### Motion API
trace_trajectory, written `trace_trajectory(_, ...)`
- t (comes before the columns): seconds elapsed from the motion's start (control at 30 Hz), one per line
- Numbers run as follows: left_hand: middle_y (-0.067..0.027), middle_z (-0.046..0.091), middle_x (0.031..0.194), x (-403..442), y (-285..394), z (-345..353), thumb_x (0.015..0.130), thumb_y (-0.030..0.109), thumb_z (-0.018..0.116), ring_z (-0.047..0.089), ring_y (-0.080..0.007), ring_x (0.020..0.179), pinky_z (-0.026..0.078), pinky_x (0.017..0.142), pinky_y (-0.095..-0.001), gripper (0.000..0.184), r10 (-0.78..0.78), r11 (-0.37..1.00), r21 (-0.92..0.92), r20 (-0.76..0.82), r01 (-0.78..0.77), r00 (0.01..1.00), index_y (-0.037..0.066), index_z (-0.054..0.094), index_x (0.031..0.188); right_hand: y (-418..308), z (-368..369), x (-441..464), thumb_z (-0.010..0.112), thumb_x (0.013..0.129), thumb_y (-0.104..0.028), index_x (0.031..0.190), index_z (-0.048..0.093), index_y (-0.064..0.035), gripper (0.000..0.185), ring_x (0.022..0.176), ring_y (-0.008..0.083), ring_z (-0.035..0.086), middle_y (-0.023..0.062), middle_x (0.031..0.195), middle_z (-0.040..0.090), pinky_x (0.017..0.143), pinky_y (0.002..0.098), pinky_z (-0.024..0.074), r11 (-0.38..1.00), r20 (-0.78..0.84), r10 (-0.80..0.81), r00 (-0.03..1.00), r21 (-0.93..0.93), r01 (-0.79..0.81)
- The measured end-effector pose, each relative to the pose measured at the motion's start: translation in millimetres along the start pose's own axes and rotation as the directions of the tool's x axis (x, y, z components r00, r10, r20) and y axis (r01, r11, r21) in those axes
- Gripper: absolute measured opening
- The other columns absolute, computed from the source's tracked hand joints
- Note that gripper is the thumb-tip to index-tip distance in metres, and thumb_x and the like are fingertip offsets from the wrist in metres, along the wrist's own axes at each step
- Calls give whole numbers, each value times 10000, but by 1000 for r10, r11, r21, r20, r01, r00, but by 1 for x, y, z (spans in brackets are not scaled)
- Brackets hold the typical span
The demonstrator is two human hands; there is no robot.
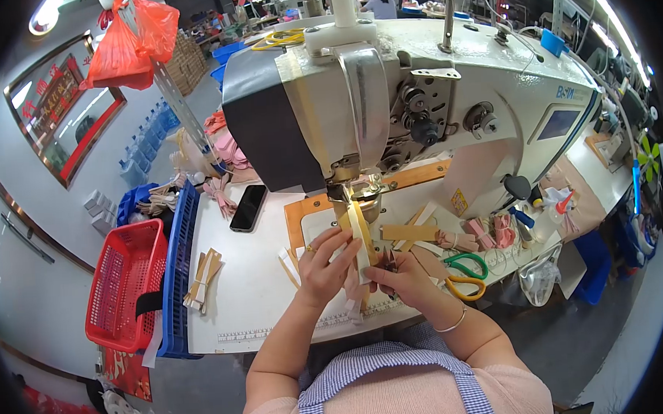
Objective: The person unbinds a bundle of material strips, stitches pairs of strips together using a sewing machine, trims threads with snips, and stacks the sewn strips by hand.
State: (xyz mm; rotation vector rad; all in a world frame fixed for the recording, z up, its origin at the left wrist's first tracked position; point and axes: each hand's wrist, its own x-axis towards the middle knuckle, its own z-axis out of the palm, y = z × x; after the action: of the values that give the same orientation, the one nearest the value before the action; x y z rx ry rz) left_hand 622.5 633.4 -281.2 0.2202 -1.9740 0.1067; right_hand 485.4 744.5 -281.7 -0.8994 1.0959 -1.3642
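Observation:
A white-and-tan strip [361,239] runs down from under the needle area of the white sewing machine [482,72]. My left hand [325,266] rests against the left side of this strip, its fingers bent over it. On the right, my right hand [399,277] pinches the strip's lower part between thumb and fingers; a small dark pointed tool [387,261] shows at these fingers. Just right of my right hand lie scissors [466,276] with green and yellow handles. Tan strips [410,233] lie beyond that hand.
A black phone [248,208] and a strip bundle [202,280] lie on the white table [235,298]. Blue [181,271] and red baskets [101,309] stand left. Pink bundles [504,229] and a white bottle [559,208] sit right. A person [379,6] is far behind.

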Motion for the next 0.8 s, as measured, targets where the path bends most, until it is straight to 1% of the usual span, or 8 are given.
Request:
trace_trajectory(0.5,-53,602,930,18,-23,11,696,-25,618,602,-225,859,500,679,-301,267,-137,989,-60,20,138,990,83,625,940,-26,3,50,630,813,-171,816,576,-38,143,553,55,507,49,700,593,441,169,327,980,8,-49,999,192,47)
trace_trajectory(0.53,-52,599,909,16,-16,13,738,-20,594,598,-192,835,497,678,-293,215,-479,820,-361,-8,445,878,58,607,937,-28,5,51,633,810,-171,828,580,-39,144,577,62,520,45,716,597,454,172,343,982,-17,-37,999,186,39)
trace_trajectory(0.57,-50,596,889,17,-12,14,780,-16,569,594,-159,811,493,677,-285,164,-752,481,-617,75,622,655,32,590,935,-29,6,51,636,808,-172,839,584,-40,146,600,69,534,41,732,602,467,175,358,983,-42,-25,999,180,32)
trace_trajectory(0.6,-41,589,824,17,-12,10,827,68,561,565,-99,739,470,608,-247,105,-819,281,-674,202,683,537,3,564,910,-28,6,51,636,808,-172,839,584,-40,146,600,69,534,41,732,602,467,175,358,983,-43,-26,999,183,33)
trace_trajectory(0.63,-41,589,824,18,-16,5,827,68,561,565,-99,739,470,608,-247,105,-819,281,-672,203,685,536,3,564,910,-26,6,49,646,800,-164,858,586,-25,162,597,74,535,35,726,604,479,184,379,985,-66,-57,996,160,67)
trace_trajectory(0.7,-38,583,766,21,-25,-1,818,123,579,537,-92,667,423,534,-211,128,-648,-207,-575,687,792,330,8,570,873,-20,4,44,655,792,-157,877,588,-11,181,595,78,537,29,720,607,491,192,401,987,-85,-79,993,132,89)
trace_trajectory(0.77,-29,579,727,21,-25,2,815,172,589,526,-81,628,378,497,-186,157,-663,-160,-569,667,807,339,18,580,846,-15,1,40,680,757,-116,902,589,-21,195,605,99,537,44,794,595,518,215,437,871,-125,-380,916,-383,309)
trace_trajectory(0.8,-23,576,716,22,-26,2,813,165,591,522,-78,609,381,497,-189,148,-651,-166,-552,683,817,329,18,582,831,-17,-2,39,680,757,-116,902,589,-21,195,605,99,537,44,794,595,518,215,437,869,-120,-380,917,-385,310)
